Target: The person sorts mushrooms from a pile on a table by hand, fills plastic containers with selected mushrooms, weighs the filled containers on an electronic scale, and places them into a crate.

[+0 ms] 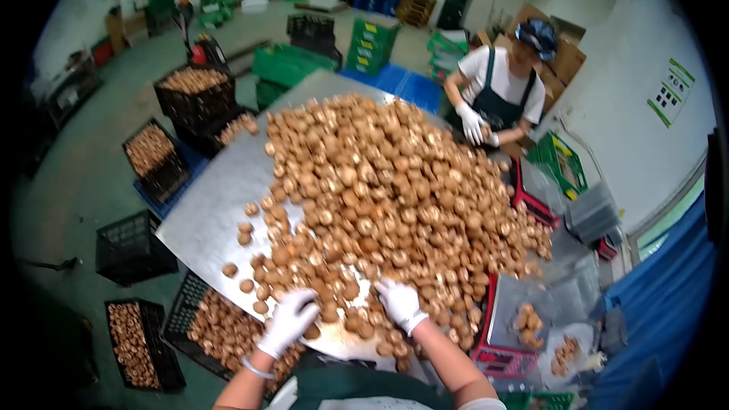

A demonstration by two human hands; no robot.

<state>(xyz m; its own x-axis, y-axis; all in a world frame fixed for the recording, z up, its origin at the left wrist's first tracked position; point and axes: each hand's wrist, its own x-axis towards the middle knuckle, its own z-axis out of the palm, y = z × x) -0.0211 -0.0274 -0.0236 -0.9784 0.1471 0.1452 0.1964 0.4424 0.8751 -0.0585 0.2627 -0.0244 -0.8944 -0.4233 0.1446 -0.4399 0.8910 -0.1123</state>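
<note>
A large heap of brown mushrooms (387, 182) covers much of a metal table (213, 220). At its near edge is my left hand (290, 320), in a white glove, its curved fingers and thumb apart with no mushroom visible between them. My right hand (400, 304), gloved too, reaches into the near side of the heap. Its fingers bend down among the mushrooms, and their tips are partly hidden, so I cannot tell whether they grip one. Loose mushrooms lie around and between both hands.
Black crates of mushrooms (137, 342) stand on the floor at left. At right are a red-edged scale (505, 361) and a clear plastic bag with mushrooms (566, 353). Across the heap, a co-worker (501, 83) in white gloves and a dark apron handles mushrooms. Green crates (372, 45) are stacked behind.
</note>
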